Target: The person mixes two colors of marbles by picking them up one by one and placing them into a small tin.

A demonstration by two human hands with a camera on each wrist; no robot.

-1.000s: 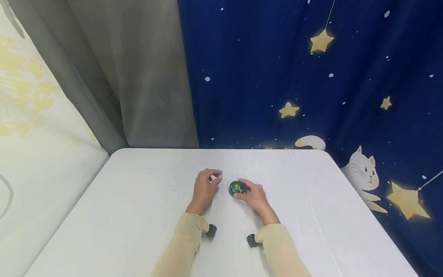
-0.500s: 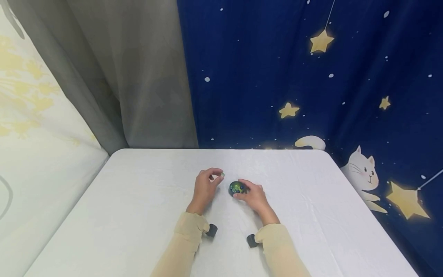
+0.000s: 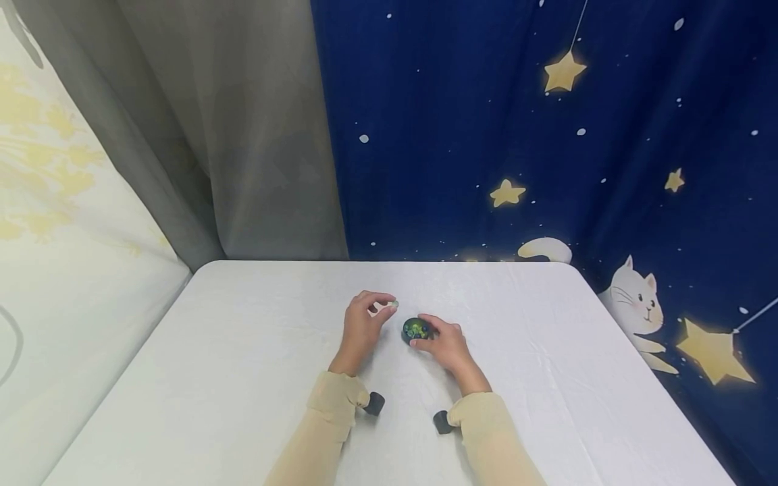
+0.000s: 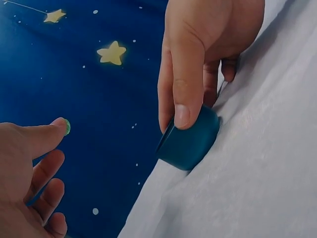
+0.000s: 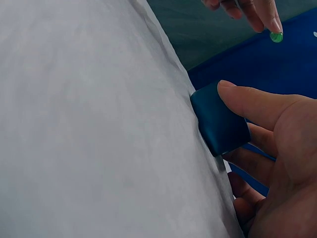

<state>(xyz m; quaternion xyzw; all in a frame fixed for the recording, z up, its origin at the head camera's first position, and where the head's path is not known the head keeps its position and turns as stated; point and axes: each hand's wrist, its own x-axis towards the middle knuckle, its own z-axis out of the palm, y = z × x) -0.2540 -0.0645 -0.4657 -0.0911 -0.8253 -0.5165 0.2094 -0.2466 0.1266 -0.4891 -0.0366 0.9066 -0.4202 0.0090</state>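
Between thumb and finger, my left hand [image 3: 360, 331] pinches a small green marble [image 4: 67, 127] above the table, to the left of and slightly beyond a small teal cup [image 4: 190, 146]. The cup stands on the white cloth, and its smooth outer wall shows in both wrist views. My right hand [image 3: 451, 345] grips the cup from its right side, thumb on the near wall and fingers on the far one. Inside the cup, the head view shows several shiny green and blue round pieces, like marbles. The marble [image 5: 276, 36] is apart from the cup.
A white cloth covers the table [image 3: 243, 337]. Behind it hang a grey curtain [image 3: 273, 135] and a dark blue curtain [image 3: 437, 135] printed with stars and a cat. Black wrist devices [image 3: 375, 404] sit at both beige cuffs.
My left hand has moved slightly to the right and away from me with the marble, which is now a little higher in the head view. My right hand and the cup stay in place.
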